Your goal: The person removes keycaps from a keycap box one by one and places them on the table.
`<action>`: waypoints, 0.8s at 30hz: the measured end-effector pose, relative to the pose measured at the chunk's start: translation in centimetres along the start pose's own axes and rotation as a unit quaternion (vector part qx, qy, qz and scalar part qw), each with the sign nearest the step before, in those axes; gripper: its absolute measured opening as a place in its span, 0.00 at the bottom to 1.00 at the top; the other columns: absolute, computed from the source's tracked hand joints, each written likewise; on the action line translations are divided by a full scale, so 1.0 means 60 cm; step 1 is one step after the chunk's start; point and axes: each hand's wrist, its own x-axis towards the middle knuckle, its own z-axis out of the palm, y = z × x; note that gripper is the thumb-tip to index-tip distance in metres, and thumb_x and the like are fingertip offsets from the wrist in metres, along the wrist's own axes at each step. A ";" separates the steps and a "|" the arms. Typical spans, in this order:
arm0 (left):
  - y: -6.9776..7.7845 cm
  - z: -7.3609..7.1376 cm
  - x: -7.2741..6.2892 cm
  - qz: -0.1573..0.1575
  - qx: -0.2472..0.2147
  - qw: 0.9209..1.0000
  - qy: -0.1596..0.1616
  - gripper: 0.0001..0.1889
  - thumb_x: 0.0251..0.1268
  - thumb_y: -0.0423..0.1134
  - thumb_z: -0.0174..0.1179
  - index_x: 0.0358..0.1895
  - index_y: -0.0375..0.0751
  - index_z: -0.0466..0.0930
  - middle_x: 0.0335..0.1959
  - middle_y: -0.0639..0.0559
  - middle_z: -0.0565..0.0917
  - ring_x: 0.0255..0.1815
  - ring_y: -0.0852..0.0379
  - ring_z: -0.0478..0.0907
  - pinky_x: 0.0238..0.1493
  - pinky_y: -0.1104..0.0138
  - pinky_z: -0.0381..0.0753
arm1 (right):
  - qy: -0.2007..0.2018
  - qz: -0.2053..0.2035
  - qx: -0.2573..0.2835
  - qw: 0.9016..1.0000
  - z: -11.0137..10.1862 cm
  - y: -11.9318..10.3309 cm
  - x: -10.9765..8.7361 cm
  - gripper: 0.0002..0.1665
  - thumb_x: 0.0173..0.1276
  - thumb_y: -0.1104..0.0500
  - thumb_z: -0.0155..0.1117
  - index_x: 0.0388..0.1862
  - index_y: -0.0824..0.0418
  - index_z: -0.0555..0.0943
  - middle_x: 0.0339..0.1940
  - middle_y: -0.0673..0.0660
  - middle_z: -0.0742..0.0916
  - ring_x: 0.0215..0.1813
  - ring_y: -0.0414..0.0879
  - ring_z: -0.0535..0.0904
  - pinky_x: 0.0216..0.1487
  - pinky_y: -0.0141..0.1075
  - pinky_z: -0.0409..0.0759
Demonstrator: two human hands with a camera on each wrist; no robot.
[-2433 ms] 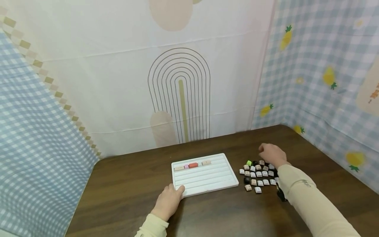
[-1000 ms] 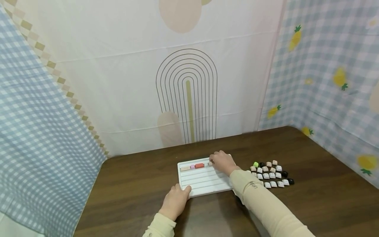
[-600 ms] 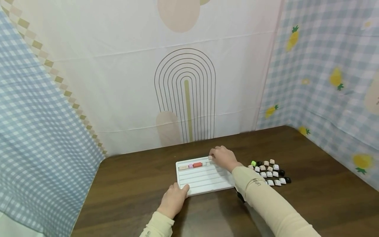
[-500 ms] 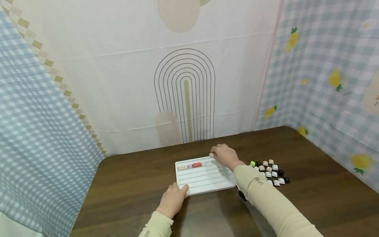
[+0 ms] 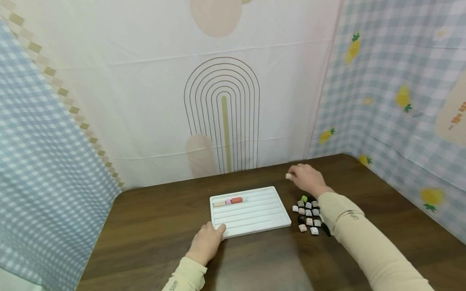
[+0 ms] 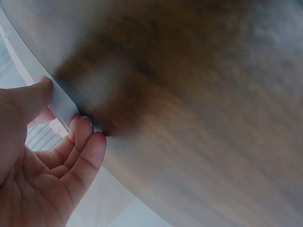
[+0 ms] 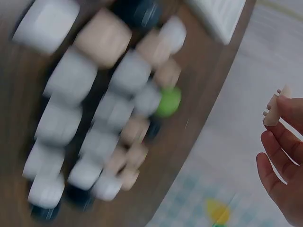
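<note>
A white ridged tray lies on the table. My left hand grips its near left corner; in the left wrist view the thumb and curled fingers are at the tray's edge. Along its top row sit a long beige keycap, a small pink keycap, a red keycap and a whitish one. My right hand pinches a beige keycap in the air, beyond the loose keycaps. Small stems show on its underside in the right wrist view.
Loose white, beige and black keycaps lie in rough rows right of the tray, with a green one at their far end. My right sleeve hides part of them. Patterned cloths hang behind the brown table and at both sides.
My right hand has gone from the loose keycaps to the tray, lifted the beige keycap off the top row and carried it back to the right. The left hand stays on the tray's corner.
</note>
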 end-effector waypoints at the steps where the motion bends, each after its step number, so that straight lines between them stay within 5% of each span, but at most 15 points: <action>1: 0.000 0.000 0.000 0.002 0.002 1.000 0.000 0.13 0.54 0.42 0.63 0.31 0.44 0.67 0.21 0.42 0.71 0.20 0.49 0.71 0.15 0.61 0.73 | -0.003 0.008 0.001 1.000 -0.007 0.015 -0.004 0.17 0.67 0.50 0.56 0.48 0.59 0.79 0.42 0.59 0.83 0.44 0.54 0.78 0.38 0.49 0.76; 11: 0.001 -0.002 -0.001 0.011 0.006 1.000 0.013 0.13 0.53 0.43 0.63 0.31 0.43 0.68 0.20 0.42 0.72 0.20 0.49 0.72 0.15 0.61 0.74 | -0.064 0.090 0.025 0.994 -0.020 0.146 -0.073 0.22 0.69 0.49 0.51 0.50 0.66 0.76 0.43 0.65 0.83 0.28 0.46 0.76 0.25 0.40 0.71; 24: 0.000 0.001 -0.001 0.023 0.017 0.999 0.023 0.14 0.54 0.43 0.63 0.30 0.42 0.67 0.19 0.43 0.71 0.18 0.50 0.71 0.15 0.63 0.74 | -0.122 0.140 0.026 0.982 0.008 0.192 -0.121 0.14 0.65 0.56 0.51 0.41 0.65 0.76 0.33 0.61 0.81 0.26 0.48 0.71 0.25 0.41 0.68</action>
